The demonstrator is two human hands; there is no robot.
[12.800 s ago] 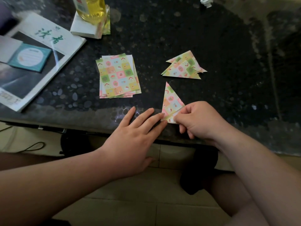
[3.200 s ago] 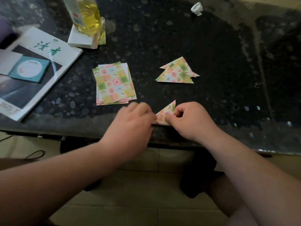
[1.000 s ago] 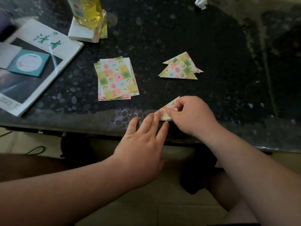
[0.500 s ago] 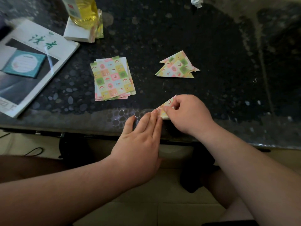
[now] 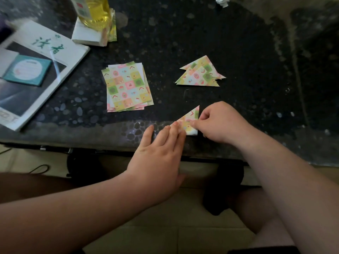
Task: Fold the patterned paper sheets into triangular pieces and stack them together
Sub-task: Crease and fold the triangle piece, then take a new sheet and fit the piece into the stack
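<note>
Two hands worked on one small folded triangle of pastel checked paper (image 5: 190, 120) at the near edge of the dark speckled stone table (image 5: 238, 43). Your left hand (image 5: 161, 153) lay flat with its fingers straight and close together. Its fingertips (image 5: 175, 125) touched the triangle's left corner and held it against the stone. Your right hand (image 5: 220, 123) was curled, with thumb and forefinger pinching the triangle's right side. I could not tell whether its other fingers also touched the paper, since the hand hid them. The triangle's long edge sloped up to a point at the far right, and its square corner sat at the near right.

Farther from you and to the left lay a slightly fanned stack of flat square sheets in the same checked pattern (image 5: 127, 87). Well apart from that stack, on its right and beyond your right hand, sat an overlapped pile of finished folded triangles (image 5: 200, 74), their points toward the far side.

At the far left lay a white-covered magazine with green characters (image 5: 60, 50), and a teal card with a round white label (image 5: 27, 69) rested on it. Beyond the flat stack, a clear bottle of yellow liquid (image 5: 95, 11) stood on a white pad of paper (image 5: 86, 34), with more patterned paper showing at the pad's right side. A crumpled white scrap (image 5: 222, 0) lay at the far edge.
</note>
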